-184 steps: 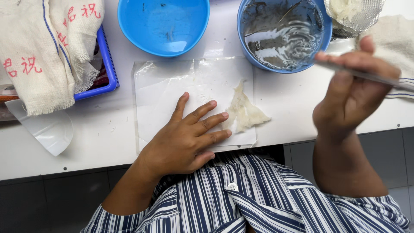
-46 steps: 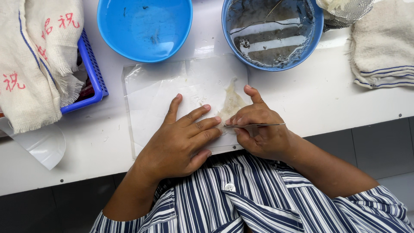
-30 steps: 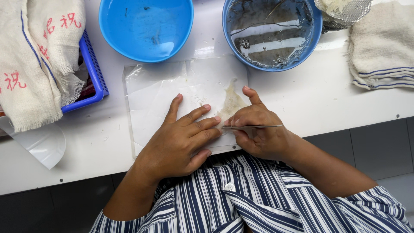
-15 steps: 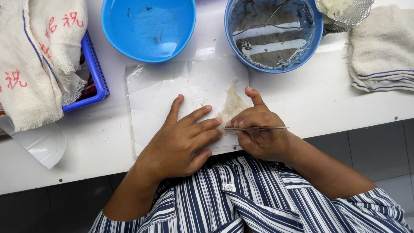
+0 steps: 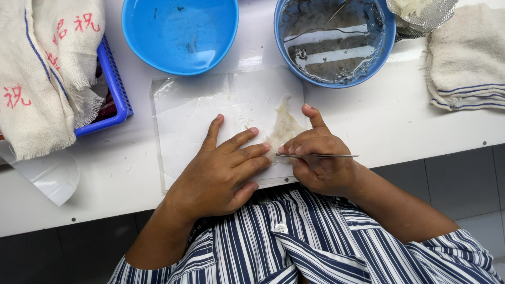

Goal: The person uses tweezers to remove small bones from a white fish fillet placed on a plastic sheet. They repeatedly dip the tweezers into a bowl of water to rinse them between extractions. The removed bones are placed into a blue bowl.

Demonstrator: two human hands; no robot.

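Note:
A clear plastic board [image 5: 184, 105] lies on the white counter in front of me. On its right part rests a pale, ragged, translucent piece [image 5: 284, 126]. My left hand [image 5: 223, 168] lies flat on the board with fingers spread, fingertips touching the piece's left edge. My right hand [image 5: 321, 158] pinches thin metal tweezers [image 5: 315, 155], their tip at the piece's lower edge, between the two hands.
Behind the board stand a light blue bowl [image 5: 179, 34] and a darker blue bowl of murky water [image 5: 334, 42]. A mesh strainer [image 5: 423, 13] and folded towel [image 5: 468, 58] are at the right. A blue basket [image 5: 113, 89] draped with a white cloth [image 5: 42, 68] sits left.
Six seconds ago my right hand was raised at the right with the tweezers; it has come down to the pale piece. Over the last second both hands stay nearly still.

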